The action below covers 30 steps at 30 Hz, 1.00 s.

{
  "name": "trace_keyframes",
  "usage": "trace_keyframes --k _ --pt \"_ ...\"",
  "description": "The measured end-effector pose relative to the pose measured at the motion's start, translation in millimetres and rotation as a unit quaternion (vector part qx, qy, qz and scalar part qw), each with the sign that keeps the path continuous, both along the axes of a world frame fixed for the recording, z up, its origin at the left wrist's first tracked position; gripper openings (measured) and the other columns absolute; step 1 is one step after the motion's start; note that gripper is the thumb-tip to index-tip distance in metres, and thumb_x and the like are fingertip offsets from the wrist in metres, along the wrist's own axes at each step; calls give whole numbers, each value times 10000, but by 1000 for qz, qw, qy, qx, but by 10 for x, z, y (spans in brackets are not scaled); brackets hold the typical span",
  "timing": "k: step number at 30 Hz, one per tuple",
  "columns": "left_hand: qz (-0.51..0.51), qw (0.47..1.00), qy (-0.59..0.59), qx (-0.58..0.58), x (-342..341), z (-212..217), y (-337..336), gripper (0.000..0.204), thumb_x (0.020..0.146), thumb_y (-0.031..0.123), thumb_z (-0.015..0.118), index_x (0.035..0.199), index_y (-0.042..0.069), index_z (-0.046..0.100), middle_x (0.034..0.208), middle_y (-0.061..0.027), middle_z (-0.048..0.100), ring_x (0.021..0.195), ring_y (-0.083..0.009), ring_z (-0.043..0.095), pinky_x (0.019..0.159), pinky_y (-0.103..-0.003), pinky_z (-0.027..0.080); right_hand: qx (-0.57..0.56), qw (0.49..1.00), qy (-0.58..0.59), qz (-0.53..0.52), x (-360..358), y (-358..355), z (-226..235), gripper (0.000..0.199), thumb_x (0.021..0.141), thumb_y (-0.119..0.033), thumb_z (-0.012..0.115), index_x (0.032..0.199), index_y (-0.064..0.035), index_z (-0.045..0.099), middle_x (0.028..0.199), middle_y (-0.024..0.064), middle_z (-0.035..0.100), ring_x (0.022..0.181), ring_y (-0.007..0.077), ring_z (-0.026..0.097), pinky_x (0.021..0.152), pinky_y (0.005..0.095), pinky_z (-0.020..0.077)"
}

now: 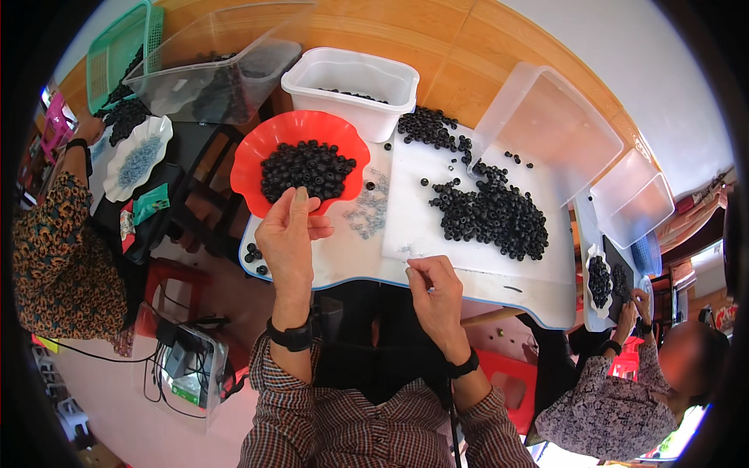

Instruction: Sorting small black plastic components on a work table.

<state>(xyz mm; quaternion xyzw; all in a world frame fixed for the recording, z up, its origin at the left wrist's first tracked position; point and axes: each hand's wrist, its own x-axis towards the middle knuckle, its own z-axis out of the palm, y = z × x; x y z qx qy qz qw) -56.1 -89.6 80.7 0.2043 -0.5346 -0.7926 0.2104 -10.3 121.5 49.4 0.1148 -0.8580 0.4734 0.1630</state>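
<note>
My left hand (287,248) is raised at the near rim of a red scalloped bowl (248,168), fingers closed together. Dark pieces lie right behind its fingertips, so whatever it holds cannot be told apart. Small black ring-like pieces (308,168) are heaped in the bowl. My right hand (438,300) is over the table's near edge, thumb and forefinger pinched; anything between them is too small to name. Just beyond those fingertips, a few tiny clear pieces (405,249) rest on the white board (417,226). More clear bits (368,210) are scattered beside the bowl.
A large black pile (495,214) spreads across the board, beside a tilted clear bin (546,129). Behind the bowl stands a white tub (351,113). Co-workers sit at left (62,257) and right (608,409). A red stool (507,378) is under the table.
</note>
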Motion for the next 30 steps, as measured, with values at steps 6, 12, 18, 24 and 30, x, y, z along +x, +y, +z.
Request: trace_keyframes --k 6,12,18,24,30 --pt "15 999 46 24 89 -158 136 298 963 167 624 1168 -50 618 939 -124 689 670 -119 644 603 -250 565 81 995 36 -48 -172 33 -139 122 859 5 643 975 -24 666 874 111 576 675 247 602 578 339 478" --pt "-84 996 21 -11 289 -321 404 215 959 113 614 1121 -25 641 898 -79 678 653 -91 611 586 -228 530 199 976 40 -82 -250 -58 -214 117 865 -99 665 975 -63 681 875 99 559 699 287 610 596 394 496" --pt "-200 979 -22 -37 380 -481 696 203 944 102 631 1093 -33 651 879 -71 678 661 -79 610 581 -210 527 215 972 44 -86 -314 -79 -260 75 867 -110 653 913 -56 630 874 120 559 715 328 612 609 424 499" --pt "-238 961 -17 -138 381 -515 794 196 941 106 638 1084 -21 678 875 -51 679 676 -76 616 600 -213 531 120 991 19 -55 -211 -10 -209 75 898 -52 608 961 -19 584 880 152 588 726 324 620 616 404 508" --pt "-295 951 12 -89 365 -466 932 185 937 95 644 1075 -20 690 856 -58 687 692 -88 629 615 -216 541 -73 995 -61 -25 -33 110 -174 83 922 -2 595 1004 -1 585 887 136 636 737 215 651 652 317 525"
